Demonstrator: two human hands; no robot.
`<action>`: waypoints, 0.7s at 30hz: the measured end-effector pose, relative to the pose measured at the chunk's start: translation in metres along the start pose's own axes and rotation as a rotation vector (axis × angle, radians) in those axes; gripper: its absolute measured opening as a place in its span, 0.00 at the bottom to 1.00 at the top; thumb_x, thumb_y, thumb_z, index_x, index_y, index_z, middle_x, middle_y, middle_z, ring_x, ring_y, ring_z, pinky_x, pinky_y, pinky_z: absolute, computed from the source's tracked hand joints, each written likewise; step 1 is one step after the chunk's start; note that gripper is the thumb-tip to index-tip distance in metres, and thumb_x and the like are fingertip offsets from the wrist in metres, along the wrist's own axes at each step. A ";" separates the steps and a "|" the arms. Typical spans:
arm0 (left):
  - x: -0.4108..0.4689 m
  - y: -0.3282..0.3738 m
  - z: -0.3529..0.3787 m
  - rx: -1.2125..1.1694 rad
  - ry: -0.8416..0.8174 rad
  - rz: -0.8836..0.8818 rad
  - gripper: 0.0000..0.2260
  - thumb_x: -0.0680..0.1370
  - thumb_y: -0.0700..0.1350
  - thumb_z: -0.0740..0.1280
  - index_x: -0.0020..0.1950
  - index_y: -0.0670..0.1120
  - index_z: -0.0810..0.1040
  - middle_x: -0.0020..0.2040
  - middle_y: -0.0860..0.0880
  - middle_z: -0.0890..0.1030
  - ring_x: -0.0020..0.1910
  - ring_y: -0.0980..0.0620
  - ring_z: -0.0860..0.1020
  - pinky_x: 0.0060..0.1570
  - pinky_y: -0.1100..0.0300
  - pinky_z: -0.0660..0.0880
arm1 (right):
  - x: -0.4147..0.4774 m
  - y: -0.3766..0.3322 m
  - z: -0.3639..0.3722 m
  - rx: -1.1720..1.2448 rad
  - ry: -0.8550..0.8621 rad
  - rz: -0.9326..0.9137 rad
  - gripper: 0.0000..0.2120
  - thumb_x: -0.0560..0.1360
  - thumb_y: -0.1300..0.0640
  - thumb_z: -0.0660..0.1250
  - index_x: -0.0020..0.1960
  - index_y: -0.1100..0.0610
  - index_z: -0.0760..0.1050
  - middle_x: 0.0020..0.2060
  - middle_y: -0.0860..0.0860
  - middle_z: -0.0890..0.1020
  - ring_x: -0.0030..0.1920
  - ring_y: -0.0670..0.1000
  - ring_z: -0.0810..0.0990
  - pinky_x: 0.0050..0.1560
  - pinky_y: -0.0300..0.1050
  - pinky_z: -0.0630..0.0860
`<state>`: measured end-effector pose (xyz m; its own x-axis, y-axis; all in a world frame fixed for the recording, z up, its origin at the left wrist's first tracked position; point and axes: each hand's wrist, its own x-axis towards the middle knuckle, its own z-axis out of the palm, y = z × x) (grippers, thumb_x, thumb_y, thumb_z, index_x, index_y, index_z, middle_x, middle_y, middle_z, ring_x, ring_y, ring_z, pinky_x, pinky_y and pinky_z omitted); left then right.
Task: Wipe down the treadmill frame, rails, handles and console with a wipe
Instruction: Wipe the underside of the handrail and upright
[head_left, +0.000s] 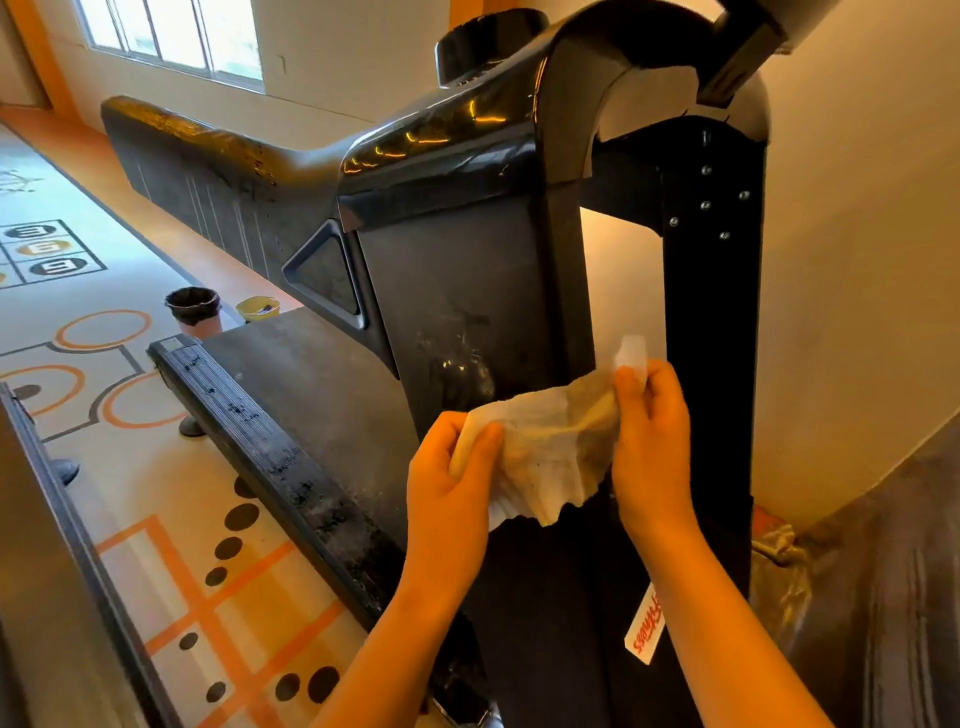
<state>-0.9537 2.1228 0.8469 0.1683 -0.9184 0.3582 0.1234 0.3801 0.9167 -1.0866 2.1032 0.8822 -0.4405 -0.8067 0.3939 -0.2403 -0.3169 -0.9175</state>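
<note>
The left hand (452, 467) pinches the left edge of a soiled wipe (550, 457) and the right hand (652, 441) pinches its upper right corner, so the wipe hangs spread between the two hands. Just beyond both hands stands the smeared dark treadmill upright (478, 312); whether the wipe touches it cannot be told. Left of the left hand runs the dusty side rail (260, 436), with a lined bin (193, 306) well beyond it.
</note>
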 end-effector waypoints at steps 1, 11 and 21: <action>0.005 0.003 -0.001 -0.007 0.005 0.036 0.04 0.79 0.35 0.63 0.50 0.41 0.77 0.39 0.52 0.80 0.39 0.62 0.80 0.37 0.72 0.74 | 0.001 -0.003 -0.001 -0.028 0.030 -0.070 0.06 0.82 0.53 0.55 0.46 0.48 0.67 0.39 0.47 0.72 0.38 0.36 0.74 0.39 0.28 0.73; 0.073 0.050 -0.005 0.095 0.154 0.320 0.04 0.74 0.52 0.66 0.44 0.54 0.74 0.37 0.62 0.78 0.38 0.64 0.77 0.39 0.72 0.73 | 0.025 -0.070 0.024 0.067 -0.020 -0.371 0.10 0.78 0.59 0.64 0.56 0.50 0.67 0.45 0.39 0.75 0.46 0.34 0.78 0.43 0.29 0.75; 0.120 0.030 -0.005 0.129 0.397 0.303 0.11 0.80 0.44 0.65 0.38 0.54 0.69 0.33 0.56 0.71 0.33 0.64 0.72 0.35 0.72 0.68 | 0.063 -0.081 0.046 -0.090 0.064 -0.544 0.06 0.81 0.57 0.61 0.45 0.55 0.72 0.35 0.42 0.74 0.37 0.36 0.73 0.38 0.30 0.71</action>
<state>-0.9253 2.0249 0.9166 0.5389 -0.6473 0.5391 -0.1054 0.5831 0.8055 -1.0556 2.0546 0.9786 -0.2833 -0.5055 0.8150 -0.5198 -0.6332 -0.5735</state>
